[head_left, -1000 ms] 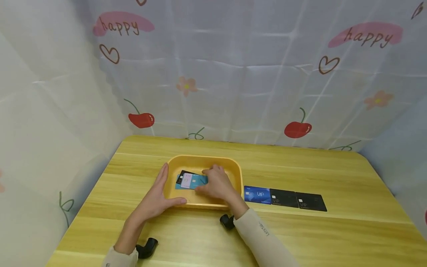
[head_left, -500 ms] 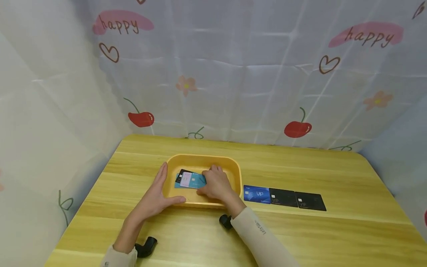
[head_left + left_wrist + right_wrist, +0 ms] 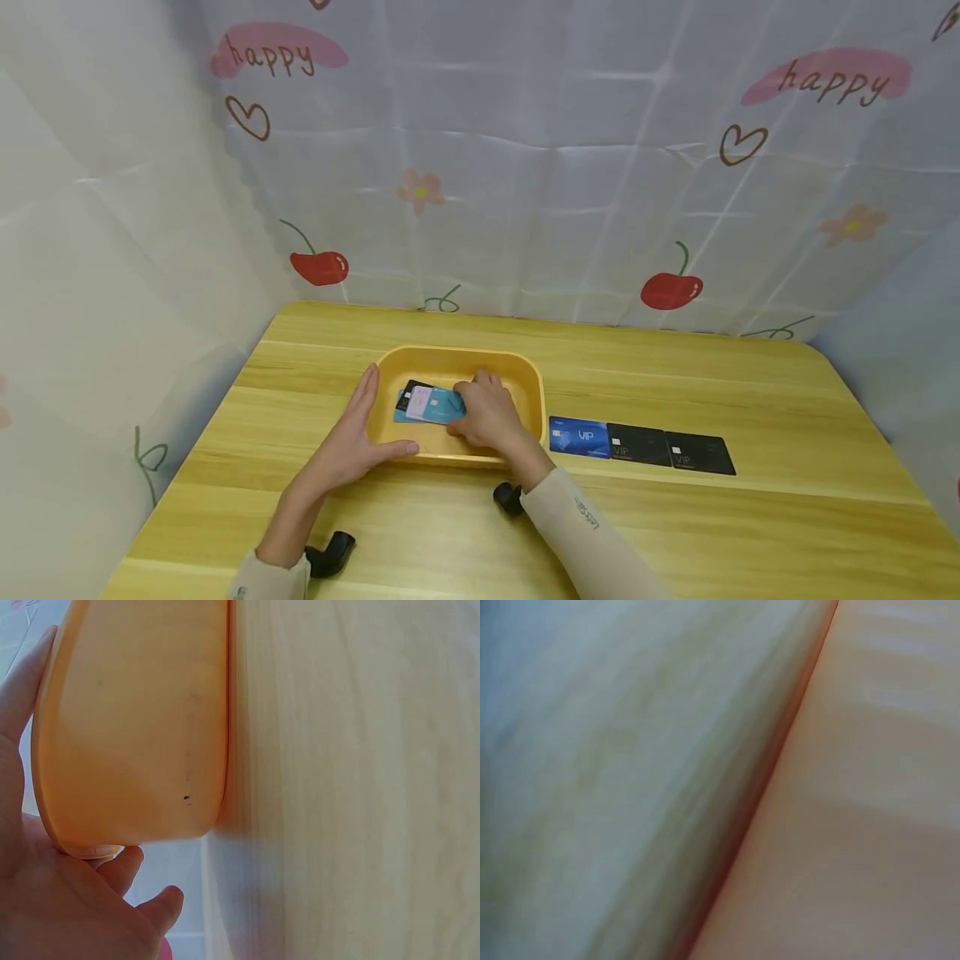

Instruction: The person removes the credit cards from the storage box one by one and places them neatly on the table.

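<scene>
A yellow plastic bin [image 3: 525,375] stands on the table. In it lies a small overlapping pile of cards: a black card [image 3: 408,392], a blue card [image 3: 400,416] mostly covered, and on top a teal card with a pale pink end [image 3: 442,403]. My left hand [image 3: 348,437] grips the bin's left end, thumb over the front rim; the left wrist view shows fingers bent round the end wall [image 3: 135,735]. Reaching into the bin, my right hand [image 3: 491,412] pinches the right end of the teal card, its fingertips partly hidden. The right wrist view shows only bin wall [image 3: 855,825] and table.
Right of the bin, three cards lie in a row: a blue VIP card [image 3: 579,437], a black VIP card [image 3: 639,444] and another black VIP card [image 3: 701,452]. The wooden table [image 3: 465,542] meets a printed curtain [image 3: 540,208] behind. Black wrist mounts [image 3: 330,554] stick out near both sleeves.
My right thumb has drawn slightly closer to the fingers at the teal card's right end. The left hand, bin and row of cards hold their places.
</scene>
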{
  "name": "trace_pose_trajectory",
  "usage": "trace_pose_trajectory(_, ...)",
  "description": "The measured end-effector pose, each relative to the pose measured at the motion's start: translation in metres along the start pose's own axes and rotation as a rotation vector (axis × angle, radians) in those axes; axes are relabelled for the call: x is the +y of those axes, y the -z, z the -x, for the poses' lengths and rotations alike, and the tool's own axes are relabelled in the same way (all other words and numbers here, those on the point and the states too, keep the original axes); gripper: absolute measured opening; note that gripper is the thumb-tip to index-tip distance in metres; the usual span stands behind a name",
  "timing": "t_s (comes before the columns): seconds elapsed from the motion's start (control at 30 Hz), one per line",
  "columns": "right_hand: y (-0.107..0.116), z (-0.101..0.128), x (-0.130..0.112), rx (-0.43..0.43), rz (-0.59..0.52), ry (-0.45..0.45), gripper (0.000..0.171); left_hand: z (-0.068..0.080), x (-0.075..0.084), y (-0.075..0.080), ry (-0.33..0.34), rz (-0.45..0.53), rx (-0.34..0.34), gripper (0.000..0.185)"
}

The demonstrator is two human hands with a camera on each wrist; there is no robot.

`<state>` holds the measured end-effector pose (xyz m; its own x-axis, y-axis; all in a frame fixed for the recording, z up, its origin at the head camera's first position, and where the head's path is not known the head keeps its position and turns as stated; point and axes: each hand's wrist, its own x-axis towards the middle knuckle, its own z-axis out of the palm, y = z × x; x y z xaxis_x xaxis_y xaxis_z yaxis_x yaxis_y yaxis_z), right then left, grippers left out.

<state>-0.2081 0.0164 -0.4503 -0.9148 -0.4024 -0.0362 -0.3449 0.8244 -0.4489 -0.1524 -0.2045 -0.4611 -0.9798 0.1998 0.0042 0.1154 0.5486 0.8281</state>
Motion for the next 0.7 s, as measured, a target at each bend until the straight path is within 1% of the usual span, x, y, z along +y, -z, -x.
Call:
trace_pose_trajectory(0.3,0.001,0.002,0.000,0.033,-0.108,0.030,0.055,0.001,0.001,0.000,-0.001,-0.008,0.000,0.123)
trace_pose_trajectory(0.47,0.001,0.006,0.001,0.069,-0.170,0.074,0.054,0.001,0.000,0.000,-0.003,-0.002,0.000,0.123)
trace_pose_trajectory(0.7,0.004,0.013,0.003,0.084,-0.226,0.132,0.053,0.000,-0.001,-0.001,-0.010,-0.001,0.004,0.122)
